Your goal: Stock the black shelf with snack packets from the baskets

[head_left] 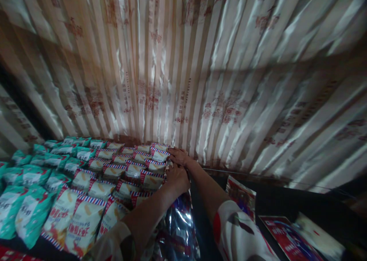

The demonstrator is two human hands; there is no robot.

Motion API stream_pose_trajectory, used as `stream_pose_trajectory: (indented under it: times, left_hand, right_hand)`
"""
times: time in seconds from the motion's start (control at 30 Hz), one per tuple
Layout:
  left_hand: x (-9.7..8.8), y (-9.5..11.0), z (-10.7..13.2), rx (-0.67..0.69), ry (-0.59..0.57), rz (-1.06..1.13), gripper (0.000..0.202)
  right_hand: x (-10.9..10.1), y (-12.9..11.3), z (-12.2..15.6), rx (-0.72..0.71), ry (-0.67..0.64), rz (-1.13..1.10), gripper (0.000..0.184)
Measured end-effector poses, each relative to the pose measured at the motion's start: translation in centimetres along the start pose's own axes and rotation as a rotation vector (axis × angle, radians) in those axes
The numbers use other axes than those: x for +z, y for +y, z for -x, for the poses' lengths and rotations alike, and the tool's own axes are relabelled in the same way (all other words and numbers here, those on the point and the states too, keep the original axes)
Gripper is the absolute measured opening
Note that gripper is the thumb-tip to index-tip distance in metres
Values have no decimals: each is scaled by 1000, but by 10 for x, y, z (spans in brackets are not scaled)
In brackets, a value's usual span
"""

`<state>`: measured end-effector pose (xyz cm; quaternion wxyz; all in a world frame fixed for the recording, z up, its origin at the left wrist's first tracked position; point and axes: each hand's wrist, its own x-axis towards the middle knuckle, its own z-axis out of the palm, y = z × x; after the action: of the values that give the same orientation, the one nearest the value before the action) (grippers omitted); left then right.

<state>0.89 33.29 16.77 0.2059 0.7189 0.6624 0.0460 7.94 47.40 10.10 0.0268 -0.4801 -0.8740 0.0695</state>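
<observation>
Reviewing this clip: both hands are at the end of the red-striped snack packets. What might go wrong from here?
1. The left hand and right hand sit on the end of the overlapped red-striped packets. A push there might buckle the rows or slide them out of line.
2. Both forearms reach over the glossy dark packets, which may get crushed or dragged off.
</observation>
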Motion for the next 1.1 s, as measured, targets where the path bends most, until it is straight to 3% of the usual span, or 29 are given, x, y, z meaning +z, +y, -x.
stream_pose_trajectory:
  times: [0.1,0.2,0.5,0.7,1.1]
  left_hand:
    - [0,-1,1,2,26,15,49]
    - [1,-2,0,6,53,42,49]
    - [2,-1,8,33,77,44,44]
    - [13,1,9,90,106,39,44]
    - [10,25,46,70,51,84,36]
  right_hand:
    - [-4,1,2,-83,31,-55,38]
    - [-11,-1,8,-80,119,-127,37]
    - [-20,-2,37,260,350,-249,38]
    - [-11,5,71,474,385,-326,37]
    - [-8,-10,130,547,399,-450,36]
